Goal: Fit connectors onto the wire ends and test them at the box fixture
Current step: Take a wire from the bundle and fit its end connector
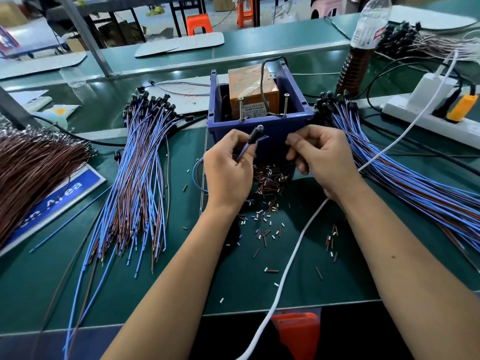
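Left hand [228, 167]: just before the blue box fixture [259, 118], fingers curled round a blue-brown wire [242, 152], black connector [254, 135] uppermost. Right hand [318, 154]: beside it, fingertips pinched; contents unclear. Advice: steady the wire, present its ends squarely to the fixture's screws [285, 105].

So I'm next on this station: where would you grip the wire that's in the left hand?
Pinch the black sleeve just under the lamp tip, coming from below, as the left hand does. It is the thickest part, tilted up toward the blue box.
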Demonstrator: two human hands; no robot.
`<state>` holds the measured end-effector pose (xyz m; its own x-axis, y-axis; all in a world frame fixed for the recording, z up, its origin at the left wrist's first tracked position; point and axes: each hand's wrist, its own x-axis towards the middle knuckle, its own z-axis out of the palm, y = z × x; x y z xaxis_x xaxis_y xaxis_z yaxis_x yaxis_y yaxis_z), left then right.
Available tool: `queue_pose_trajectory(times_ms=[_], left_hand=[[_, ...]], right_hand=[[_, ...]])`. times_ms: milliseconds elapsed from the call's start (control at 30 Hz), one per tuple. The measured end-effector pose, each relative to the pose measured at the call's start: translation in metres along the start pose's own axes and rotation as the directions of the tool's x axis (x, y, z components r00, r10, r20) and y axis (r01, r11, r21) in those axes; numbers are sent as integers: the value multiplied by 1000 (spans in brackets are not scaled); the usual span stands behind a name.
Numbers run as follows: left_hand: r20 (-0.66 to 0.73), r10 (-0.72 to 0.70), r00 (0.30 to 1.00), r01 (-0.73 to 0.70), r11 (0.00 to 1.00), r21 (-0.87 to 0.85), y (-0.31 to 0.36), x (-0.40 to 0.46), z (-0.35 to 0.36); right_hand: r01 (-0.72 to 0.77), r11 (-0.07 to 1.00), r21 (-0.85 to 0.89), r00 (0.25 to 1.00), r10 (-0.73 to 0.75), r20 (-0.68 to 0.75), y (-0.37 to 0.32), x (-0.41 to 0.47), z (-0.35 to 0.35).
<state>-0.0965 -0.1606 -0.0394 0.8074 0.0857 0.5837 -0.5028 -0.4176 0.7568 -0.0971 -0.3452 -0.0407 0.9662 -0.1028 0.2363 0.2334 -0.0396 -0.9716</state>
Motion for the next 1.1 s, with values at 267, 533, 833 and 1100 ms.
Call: queue_pose_trajectory(times_ms=[267, 533, 833, 1100], left_hand=[[57, 10, 998, -9, 1000, -24, 0, -2, 3], [107, 4, 994, 2, 998, -59, 2, -4, 2], [16, 32, 999, -30, 997, -72, 6, -2, -1], [-55, 32, 998, -40, 989, -140, 12, -6, 6]], right_hand=[[36, 999, 17, 996, -38, 81, -5, -9, 17], [2, 996, 91, 999, -6, 46, -5, -11, 22], [72, 987, 142, 997, -76, 24, -9, -9, 16], [74, 956, 285, 993, -97, 69, -7, -14, 30]])
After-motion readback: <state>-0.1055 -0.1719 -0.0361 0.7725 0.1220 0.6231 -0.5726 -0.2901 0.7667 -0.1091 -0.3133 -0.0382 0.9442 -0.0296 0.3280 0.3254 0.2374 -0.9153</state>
